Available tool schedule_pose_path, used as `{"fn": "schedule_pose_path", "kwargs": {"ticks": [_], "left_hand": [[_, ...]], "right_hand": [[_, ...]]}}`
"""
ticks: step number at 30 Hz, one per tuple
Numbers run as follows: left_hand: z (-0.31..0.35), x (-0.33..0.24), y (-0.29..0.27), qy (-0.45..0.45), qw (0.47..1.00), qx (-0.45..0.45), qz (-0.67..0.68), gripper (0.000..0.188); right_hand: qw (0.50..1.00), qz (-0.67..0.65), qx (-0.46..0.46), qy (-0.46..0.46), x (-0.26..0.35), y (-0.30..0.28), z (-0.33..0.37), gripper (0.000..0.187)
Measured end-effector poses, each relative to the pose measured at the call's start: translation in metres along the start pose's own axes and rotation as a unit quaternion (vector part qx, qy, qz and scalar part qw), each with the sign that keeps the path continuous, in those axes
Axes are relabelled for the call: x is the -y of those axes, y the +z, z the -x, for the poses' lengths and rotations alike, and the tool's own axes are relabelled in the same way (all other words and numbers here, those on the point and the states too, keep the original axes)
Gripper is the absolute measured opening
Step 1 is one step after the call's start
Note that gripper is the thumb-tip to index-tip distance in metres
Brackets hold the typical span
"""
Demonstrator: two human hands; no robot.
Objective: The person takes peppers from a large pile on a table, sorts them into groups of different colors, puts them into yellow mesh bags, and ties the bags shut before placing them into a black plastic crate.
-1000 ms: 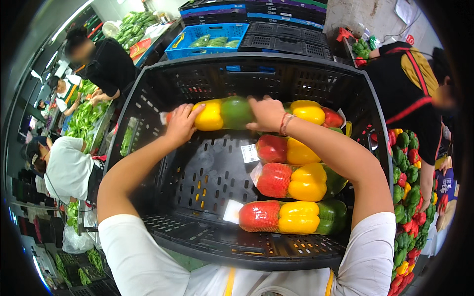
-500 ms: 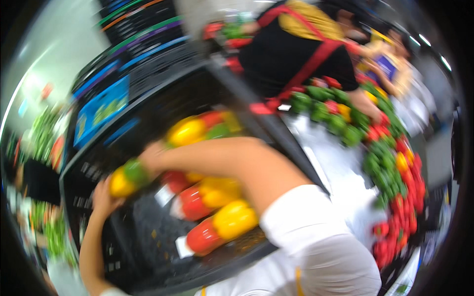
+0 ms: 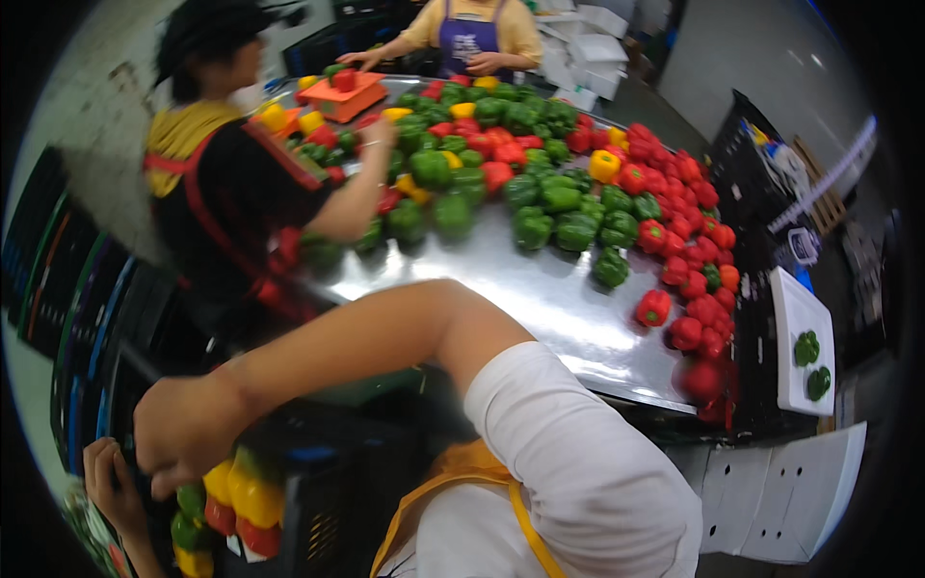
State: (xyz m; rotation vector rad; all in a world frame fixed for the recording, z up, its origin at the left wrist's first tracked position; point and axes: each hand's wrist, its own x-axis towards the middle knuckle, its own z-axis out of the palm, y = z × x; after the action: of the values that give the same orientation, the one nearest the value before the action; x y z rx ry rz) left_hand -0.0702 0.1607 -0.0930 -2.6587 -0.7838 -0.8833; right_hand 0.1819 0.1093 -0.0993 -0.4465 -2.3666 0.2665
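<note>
Here, the head view looks past the person's own right shoulder and white sleeve (image 3: pixel 578 453), with the raised right arm crossing the frame toward the lower left. The right hand (image 3: pixel 183 433) has its fingers curled together over the top of a pack (image 3: pixel 241 496) of yellow, red and green peppers, and appears clamped on it, though blur softens the contact. The left hand (image 3: pixel 111 482) sits at the lower-left rim, just beside a 2nd pack (image 3: pixel 193 530); whether it is spread or gripping cannot be told. Both packs lie low in the frame against the black crate (image 3: pixel 328 501), and their exact seat in it is hidden. Judged from this, the step in hand is settling a pack into the crate. A next move would call for easing it flat beside its neighbour, freeing the fingers without dragging it, and looking back down, since the head is turned away. Behind, a steel table (image 3: pixel 540 289) carries loose peppers (image 3: pixel 568 202); 1 co-worker (image 3: pixel 231 193) in a red apron reaches across it, another co-worker (image 3: pixel 472 39) stands at its far end, and a white tray (image 3: pixel 800 308) holds 2 green peppers.
</note>
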Motion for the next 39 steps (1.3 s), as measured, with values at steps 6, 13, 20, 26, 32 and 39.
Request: {"fn": "schedule_pose_path", "kwargs": {"ticks": [6, 13, 20, 26, 32, 39], "left_hand": [[-0.140, -0.161, 0.116, 0.209, 0.968, 0.084, 0.113, 0.004], [-0.251, -0.323, 0.261, 0.312, 0.890, 0.243, 0.225, 0.007], [-0.316, -0.370, 0.368, 0.330, 0.842, 0.341, 0.257, 0.013], [-0.329, -0.349, 0.410, 0.291, 0.852, 0.382, 0.211, 0.021], [-0.397, -0.379, 0.466, 0.302, 0.788, 0.278, 0.460, 0.018], [-0.498, -0.489, 0.414, 0.056, 0.448, 0.127, 0.883, 0.018]], "right_hand": [[0.827, -0.220, -0.338, 0.392, -0.025, -0.038, 0.319, 0.041], [0.533, -0.225, -0.496, 0.648, 0.102, 0.035, 0.578, 0.027], [0.412, -0.090, -0.564, 0.710, 0.178, 0.024, 0.672, 0.024], [0.476, -0.109, -0.468, 0.737, 0.115, 0.047, 0.648, 0.030], [0.458, -0.137, -0.513, 0.713, 0.074, 0.063, 0.596, 0.016], [0.458, -0.126, -0.538, 0.697, 0.017, 0.047, 0.565, 0.018]]}}
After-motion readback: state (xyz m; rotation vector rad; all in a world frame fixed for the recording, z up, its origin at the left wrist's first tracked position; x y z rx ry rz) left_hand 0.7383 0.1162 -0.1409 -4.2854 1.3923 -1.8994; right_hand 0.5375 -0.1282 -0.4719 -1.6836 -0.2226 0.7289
